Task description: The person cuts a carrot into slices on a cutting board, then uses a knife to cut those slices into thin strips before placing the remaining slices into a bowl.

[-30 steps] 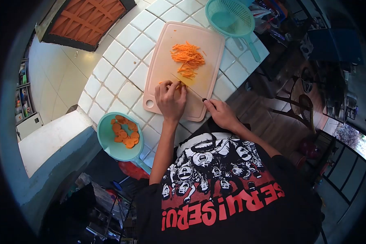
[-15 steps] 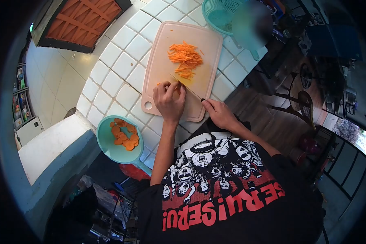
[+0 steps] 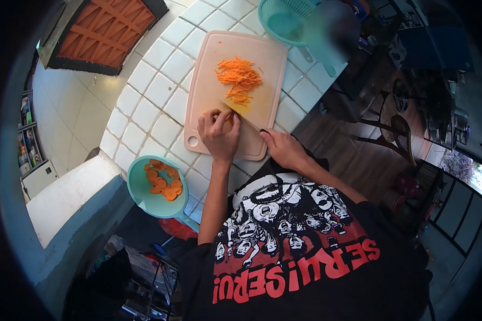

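Observation:
My right hand (image 3: 285, 150) is closed round the handle of a knife (image 3: 245, 118), whose blade lies slantwise over a pale pink cutting board (image 3: 206, 69). Beside the blade, the bent fingers of my left hand (image 3: 219, 132) press down on carrot slices (image 3: 228, 123), mostly hidden under the fingers. A heap of thin carrot strips (image 3: 238, 77) lies on the board beyond the blade. To the left, a turquoise bowl with a handle (image 3: 144, 199) holds several round carrot slices (image 3: 163, 179).
White tiles (image 3: 144, 112) cover the counter under the board. At its far right corner stands a turquoise basket (image 3: 284, 27), with a blurred round patch beside it. A pale ledge (image 3: 64, 187) is at the left, and a wooden chair (image 3: 396, 131) stands on the floor at the right.
The view has shifted slightly, so the board and strips appear a little further left. Both hands keep their hold on the knife and the carrot slices.

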The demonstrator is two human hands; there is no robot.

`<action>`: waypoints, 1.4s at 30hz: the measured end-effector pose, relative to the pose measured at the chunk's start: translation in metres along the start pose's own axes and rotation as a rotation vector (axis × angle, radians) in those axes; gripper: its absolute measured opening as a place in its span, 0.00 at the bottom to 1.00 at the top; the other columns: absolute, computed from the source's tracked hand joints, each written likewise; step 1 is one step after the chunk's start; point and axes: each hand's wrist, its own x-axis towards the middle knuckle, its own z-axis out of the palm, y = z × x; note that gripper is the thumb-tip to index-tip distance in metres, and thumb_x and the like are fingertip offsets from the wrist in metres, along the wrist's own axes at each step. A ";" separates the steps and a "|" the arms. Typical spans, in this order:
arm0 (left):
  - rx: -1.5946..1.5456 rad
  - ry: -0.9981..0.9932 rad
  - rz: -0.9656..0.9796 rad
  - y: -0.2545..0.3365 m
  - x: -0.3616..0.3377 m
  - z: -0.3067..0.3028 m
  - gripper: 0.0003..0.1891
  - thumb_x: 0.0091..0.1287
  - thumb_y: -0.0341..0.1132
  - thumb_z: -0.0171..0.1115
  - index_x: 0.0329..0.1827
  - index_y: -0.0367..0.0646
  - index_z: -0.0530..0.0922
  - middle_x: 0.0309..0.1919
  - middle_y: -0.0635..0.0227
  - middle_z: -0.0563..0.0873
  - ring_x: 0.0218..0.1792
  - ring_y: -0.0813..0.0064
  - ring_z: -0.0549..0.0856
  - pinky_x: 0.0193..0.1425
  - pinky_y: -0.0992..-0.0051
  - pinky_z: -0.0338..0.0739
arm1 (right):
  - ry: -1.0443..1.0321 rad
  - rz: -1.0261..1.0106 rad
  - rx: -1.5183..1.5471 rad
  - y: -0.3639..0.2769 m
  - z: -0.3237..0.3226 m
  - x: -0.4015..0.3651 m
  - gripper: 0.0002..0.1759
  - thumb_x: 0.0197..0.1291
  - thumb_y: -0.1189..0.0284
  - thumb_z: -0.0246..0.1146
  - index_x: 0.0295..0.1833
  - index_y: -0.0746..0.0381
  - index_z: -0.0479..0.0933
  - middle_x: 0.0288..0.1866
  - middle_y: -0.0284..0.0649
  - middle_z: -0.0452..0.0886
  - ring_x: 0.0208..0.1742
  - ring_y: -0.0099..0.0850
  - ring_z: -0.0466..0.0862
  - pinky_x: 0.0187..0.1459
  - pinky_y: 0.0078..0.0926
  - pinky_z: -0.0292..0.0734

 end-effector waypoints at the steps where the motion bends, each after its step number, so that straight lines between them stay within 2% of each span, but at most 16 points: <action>1: 0.009 -0.004 -0.001 0.000 0.000 -0.001 0.08 0.56 0.34 0.77 0.38 0.48 0.90 0.39 0.68 0.82 0.44 0.65 0.80 0.54 0.63 0.74 | 0.012 -0.004 0.000 0.002 -0.001 -0.001 0.27 0.80 0.49 0.47 0.53 0.62 0.81 0.43 0.61 0.86 0.50 0.63 0.84 0.51 0.59 0.79; 8: 0.023 0.006 0.012 -0.001 0.000 -0.002 0.08 0.57 0.34 0.76 0.38 0.47 0.90 0.39 0.67 0.82 0.45 0.64 0.80 0.54 0.63 0.74 | 0.026 0.053 0.046 0.022 -0.011 -0.022 0.29 0.79 0.49 0.50 0.45 0.64 0.84 0.42 0.60 0.86 0.50 0.63 0.84 0.52 0.57 0.79; 10: 0.027 0.000 0.015 0.002 0.000 -0.003 0.08 0.57 0.34 0.76 0.39 0.47 0.90 0.40 0.66 0.82 0.45 0.63 0.80 0.54 0.63 0.75 | 0.004 0.000 0.135 0.019 -0.013 -0.013 0.30 0.78 0.48 0.50 0.43 0.64 0.84 0.42 0.60 0.86 0.49 0.62 0.84 0.52 0.57 0.78; 14: 0.023 -0.025 0.042 -0.001 -0.003 -0.003 0.08 0.58 0.33 0.75 0.40 0.46 0.90 0.41 0.66 0.83 0.46 0.61 0.81 0.54 0.62 0.76 | -0.027 -0.044 0.176 0.018 -0.002 0.002 0.29 0.79 0.48 0.50 0.45 0.64 0.83 0.42 0.59 0.87 0.49 0.62 0.85 0.51 0.58 0.79; 16: 0.026 -0.044 0.105 -0.003 -0.006 -0.003 0.08 0.58 0.33 0.75 0.40 0.45 0.90 0.41 0.66 0.84 0.46 0.61 0.81 0.55 0.62 0.76 | 0.132 -0.048 0.030 0.015 0.006 -0.005 0.29 0.79 0.49 0.49 0.46 0.64 0.83 0.40 0.58 0.87 0.47 0.63 0.85 0.51 0.58 0.79; 18: 0.033 -0.097 0.186 -0.002 -0.009 -0.007 0.07 0.58 0.32 0.74 0.39 0.45 0.89 0.42 0.67 0.84 0.47 0.62 0.81 0.55 0.61 0.75 | 0.117 -0.033 -0.027 0.014 0.002 -0.013 0.29 0.80 0.49 0.49 0.47 0.64 0.83 0.40 0.59 0.87 0.47 0.63 0.85 0.50 0.58 0.80; 22: 0.060 -0.085 0.195 -0.001 -0.008 -0.005 0.07 0.59 0.33 0.73 0.39 0.46 0.89 0.42 0.67 0.84 0.48 0.63 0.82 0.55 0.61 0.75 | 0.094 0.015 -0.141 0.005 -0.006 -0.021 0.29 0.79 0.49 0.50 0.45 0.63 0.82 0.40 0.61 0.86 0.46 0.64 0.85 0.49 0.60 0.80; 26: 0.109 -0.093 0.207 -0.001 -0.010 -0.006 0.07 0.59 0.34 0.73 0.41 0.48 0.89 0.43 0.68 0.84 0.49 0.64 0.82 0.55 0.61 0.74 | 0.195 -0.125 -0.036 0.035 0.003 -0.017 0.31 0.80 0.47 0.48 0.40 0.64 0.82 0.38 0.60 0.86 0.45 0.62 0.86 0.47 0.58 0.80; 28: 0.105 -0.087 0.203 -0.001 -0.010 -0.006 0.07 0.59 0.34 0.73 0.41 0.48 0.89 0.43 0.68 0.84 0.49 0.64 0.82 0.55 0.61 0.74 | -0.035 0.012 0.110 0.039 -0.013 -0.018 0.36 0.80 0.45 0.47 0.33 0.65 0.81 0.35 0.59 0.86 0.43 0.62 0.86 0.44 0.55 0.80; 29: 0.101 -0.081 0.197 0.000 -0.010 -0.005 0.07 0.60 0.34 0.73 0.41 0.48 0.89 0.43 0.68 0.84 0.49 0.64 0.82 0.55 0.61 0.74 | -0.031 0.010 0.109 0.046 -0.016 -0.011 0.36 0.80 0.45 0.47 0.33 0.65 0.81 0.35 0.59 0.86 0.43 0.62 0.86 0.44 0.55 0.80; 31: 0.091 -0.075 0.201 0.000 -0.010 -0.003 0.07 0.60 0.34 0.73 0.41 0.48 0.89 0.43 0.69 0.84 0.49 0.64 0.82 0.55 0.61 0.74 | -0.275 0.127 0.174 0.060 -0.024 0.011 0.38 0.79 0.43 0.47 0.32 0.66 0.83 0.35 0.60 0.86 0.44 0.60 0.87 0.45 0.53 0.79; 33: 0.101 -0.103 0.187 -0.001 -0.011 -0.004 0.07 0.61 0.34 0.73 0.41 0.48 0.89 0.43 0.68 0.84 0.49 0.64 0.82 0.55 0.62 0.74 | -0.250 0.132 0.186 0.045 -0.032 0.019 0.38 0.78 0.42 0.49 0.37 0.66 0.86 0.36 0.59 0.87 0.44 0.58 0.87 0.45 0.52 0.80; 35: 0.105 -0.098 0.193 0.000 -0.010 -0.004 0.07 0.61 0.34 0.73 0.41 0.48 0.89 0.43 0.68 0.84 0.49 0.64 0.82 0.55 0.62 0.74 | -0.035 -0.071 0.098 0.032 -0.033 0.026 0.35 0.76 0.42 0.51 0.43 0.63 0.88 0.38 0.58 0.88 0.45 0.56 0.88 0.47 0.51 0.81; 36: 0.106 -0.096 0.193 0.001 -0.010 -0.005 0.06 0.61 0.34 0.72 0.41 0.48 0.89 0.43 0.67 0.84 0.49 0.64 0.82 0.55 0.62 0.74 | -0.031 -0.075 0.103 0.026 -0.031 0.026 0.35 0.76 0.42 0.51 0.43 0.63 0.88 0.38 0.58 0.88 0.45 0.56 0.88 0.47 0.51 0.81; 38: 0.089 -0.088 0.193 0.003 -0.009 -0.006 0.07 0.61 0.33 0.72 0.41 0.46 0.89 0.43 0.66 0.85 0.49 0.63 0.82 0.56 0.62 0.75 | 0.167 -0.110 -0.007 0.016 -0.030 0.021 0.32 0.75 0.43 0.52 0.49 0.59 0.88 0.41 0.57 0.88 0.47 0.57 0.88 0.50 0.52 0.81; 42: 0.034 -0.034 0.134 0.001 -0.011 -0.012 0.08 0.62 0.33 0.72 0.43 0.43 0.88 0.44 0.63 0.85 0.50 0.60 0.82 0.59 0.60 0.75 | 0.150 -0.047 -0.017 0.004 -0.032 -0.001 0.31 0.75 0.43 0.52 0.52 0.58 0.87 0.44 0.57 0.88 0.50 0.57 0.87 0.54 0.53 0.81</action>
